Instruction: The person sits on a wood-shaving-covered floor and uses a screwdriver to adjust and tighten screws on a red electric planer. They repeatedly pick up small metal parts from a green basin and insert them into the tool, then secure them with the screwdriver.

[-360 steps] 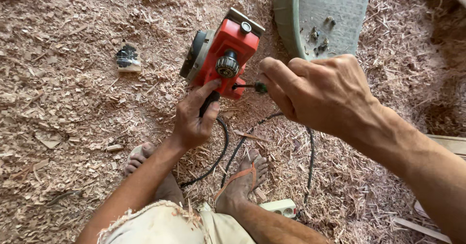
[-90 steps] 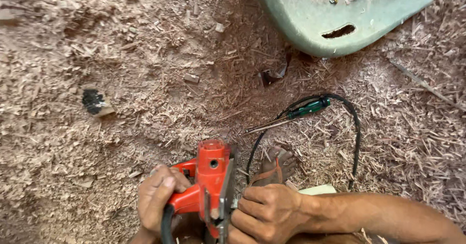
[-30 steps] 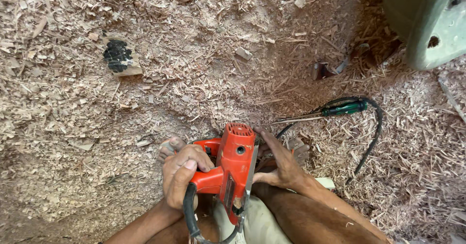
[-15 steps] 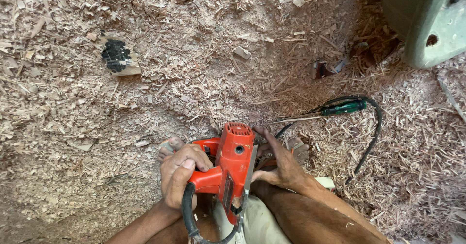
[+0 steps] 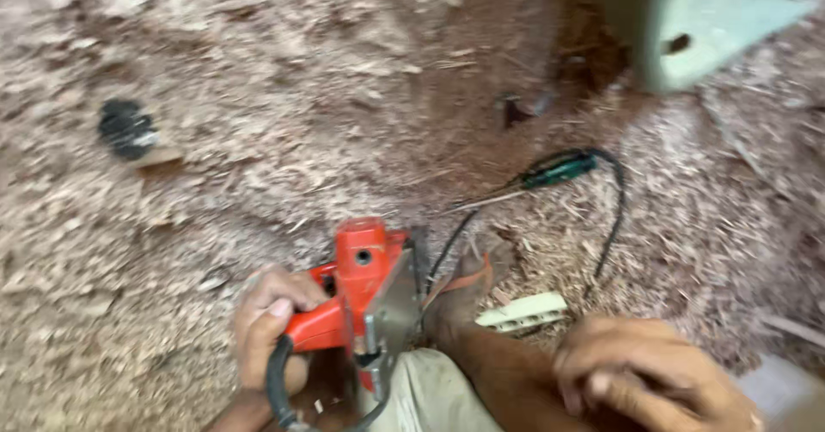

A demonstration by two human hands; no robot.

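The left hand grips the handle of the red power tool, which stands upright on the shavings, while the right hand, loosely curled and holding nothing, hovers apart at its right, below the screwdriver.

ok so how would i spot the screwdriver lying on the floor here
Start at the pale green machine base at the top right, then look down to the looping black cable on the wood shavings. The screwdriver lies by that loop, and its dark green handle and thin metal shaft set it apart.
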